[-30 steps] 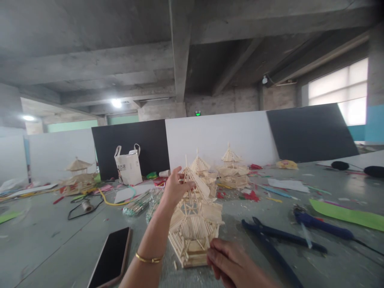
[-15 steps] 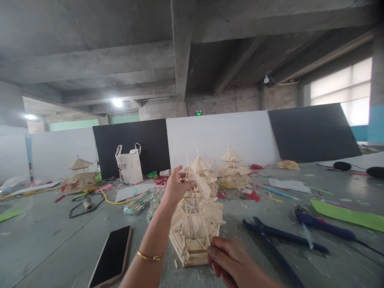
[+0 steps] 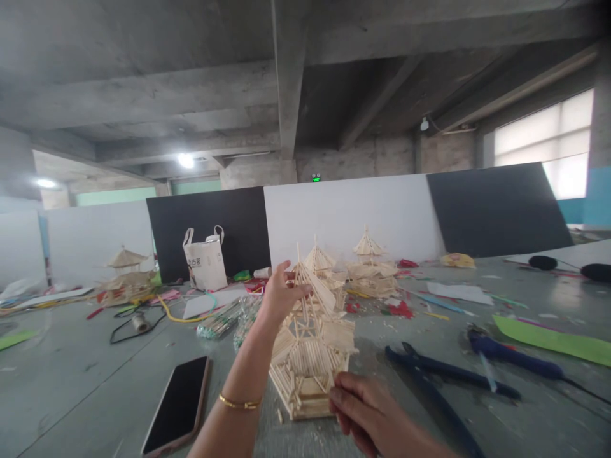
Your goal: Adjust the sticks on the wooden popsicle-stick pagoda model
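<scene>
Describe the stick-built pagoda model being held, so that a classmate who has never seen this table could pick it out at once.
Start at the grey table and find the black phone at its near edge. Just right of it stands the pagoda model. Unlike the similar models further back, it is held: left hand at the roof, right hand at the base.

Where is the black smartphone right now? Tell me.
In the head view, the black smartphone lies flat on the grey table, lower left, just left of the left hand's forearm and the wooden stick pagoda.
</scene>
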{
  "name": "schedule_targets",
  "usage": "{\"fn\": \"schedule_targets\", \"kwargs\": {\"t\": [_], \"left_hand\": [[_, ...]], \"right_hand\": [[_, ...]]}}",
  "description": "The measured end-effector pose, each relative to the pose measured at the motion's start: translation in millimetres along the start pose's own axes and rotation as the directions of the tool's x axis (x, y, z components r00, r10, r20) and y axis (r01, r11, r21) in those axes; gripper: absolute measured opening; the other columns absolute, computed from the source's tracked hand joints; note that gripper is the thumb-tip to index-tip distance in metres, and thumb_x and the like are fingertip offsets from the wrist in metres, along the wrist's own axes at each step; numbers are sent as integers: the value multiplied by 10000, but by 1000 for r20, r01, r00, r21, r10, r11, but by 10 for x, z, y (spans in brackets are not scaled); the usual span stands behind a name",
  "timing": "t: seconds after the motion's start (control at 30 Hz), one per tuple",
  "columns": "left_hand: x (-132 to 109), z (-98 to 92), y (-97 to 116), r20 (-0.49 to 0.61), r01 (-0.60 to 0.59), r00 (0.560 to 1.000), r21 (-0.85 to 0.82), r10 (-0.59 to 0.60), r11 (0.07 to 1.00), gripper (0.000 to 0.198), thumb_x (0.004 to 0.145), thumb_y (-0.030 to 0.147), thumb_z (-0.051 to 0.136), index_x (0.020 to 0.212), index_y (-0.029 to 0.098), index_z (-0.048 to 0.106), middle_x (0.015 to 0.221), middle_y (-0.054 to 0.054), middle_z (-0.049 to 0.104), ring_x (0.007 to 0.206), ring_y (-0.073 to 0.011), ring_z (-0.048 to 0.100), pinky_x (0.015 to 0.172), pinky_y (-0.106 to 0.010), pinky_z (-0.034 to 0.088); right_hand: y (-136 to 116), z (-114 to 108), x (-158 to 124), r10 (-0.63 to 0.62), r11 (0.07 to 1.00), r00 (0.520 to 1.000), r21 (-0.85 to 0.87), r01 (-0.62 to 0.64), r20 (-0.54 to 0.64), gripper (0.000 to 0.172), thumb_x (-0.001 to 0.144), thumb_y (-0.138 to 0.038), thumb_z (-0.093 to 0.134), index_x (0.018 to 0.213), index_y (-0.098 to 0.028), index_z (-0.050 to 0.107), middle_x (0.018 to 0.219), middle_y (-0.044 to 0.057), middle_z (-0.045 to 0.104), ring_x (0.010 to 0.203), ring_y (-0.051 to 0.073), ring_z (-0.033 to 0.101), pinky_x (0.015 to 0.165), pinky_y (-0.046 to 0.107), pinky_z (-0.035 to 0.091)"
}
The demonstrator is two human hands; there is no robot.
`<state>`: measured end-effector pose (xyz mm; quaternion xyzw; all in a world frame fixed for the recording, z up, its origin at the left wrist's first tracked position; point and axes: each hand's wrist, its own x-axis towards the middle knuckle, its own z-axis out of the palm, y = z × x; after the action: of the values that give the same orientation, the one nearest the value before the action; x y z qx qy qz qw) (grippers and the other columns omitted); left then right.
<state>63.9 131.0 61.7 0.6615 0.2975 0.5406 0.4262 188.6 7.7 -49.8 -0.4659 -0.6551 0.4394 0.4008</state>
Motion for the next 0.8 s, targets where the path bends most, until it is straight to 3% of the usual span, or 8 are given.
{"fn": "schedule_targets", "kwargs": {"t": [0.6,0.7,0.8], "left_hand": [[11,10,-6,-11,-8,1000,17,8,1000,750,608,103,655,1273,67,311,934,-89,546,632,-139,590,585,-285,493],[11,2,-13,-5,-12,1000,16,12,1000,762,606,109,656,1279,54,302,917,-83,536,624,-142,587,574,-287,491],[7,-5,-18,-4,-18,1000,15,18,1000,770,605,115,659,1282,51,299,924,-82,527,620,-140,583,575,-289,489]], "right_hand": [[-15,16,10,69,994,997,80,-72,45,356,817,-496,368,678,-179,452,511,-65,456,305,36,398,284,156,233],[-169,-6,-83,25,996,998,-86,-29,-49,383,833,-509,320,695,-182,464,544,-46,482,362,55,447,338,177,293],[-355,-74,-177,-170,919,957,-388,68,-236,384,840,-491,338,676,-178,488,525,-25,497,463,79,485,454,201,354]]}}
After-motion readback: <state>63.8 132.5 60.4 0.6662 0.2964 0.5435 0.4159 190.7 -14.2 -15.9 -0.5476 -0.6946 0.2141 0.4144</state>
